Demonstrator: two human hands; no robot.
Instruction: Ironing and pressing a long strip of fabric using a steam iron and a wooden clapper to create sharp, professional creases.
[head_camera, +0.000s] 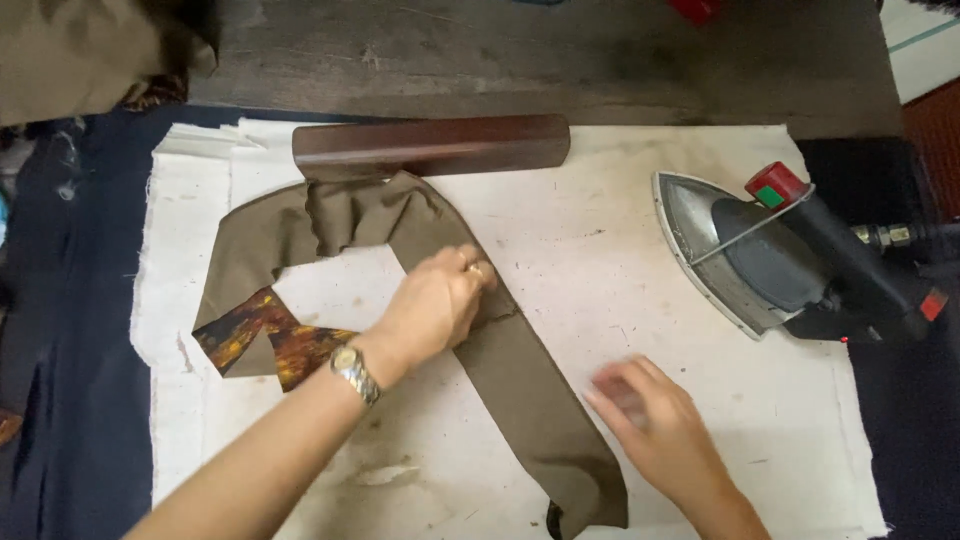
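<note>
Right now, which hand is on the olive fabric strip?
The left hand, the one with the wristwatch, pinches the olive fabric strip. The right hand hovers, blurred, over the white pressing cloth.

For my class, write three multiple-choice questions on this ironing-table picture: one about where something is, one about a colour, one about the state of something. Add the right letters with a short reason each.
1. Where is the iron?
A. right of the cloth strip
B. on the strip
C. in a hand

2. What colour is the long cloth strip?
A. white
B. olive brown
C. red

3. What is the left hand doing?
A. hanging free
B. gripping the iron
C. pressing on the strip

Answers:
1 A: it rests on the white pad, apart from both hands.
2 B: the strip is olive brown, with a patterned orange end.
3 C: its fingers rest on the strip; the blurred right hand hovers beside it.
</note>
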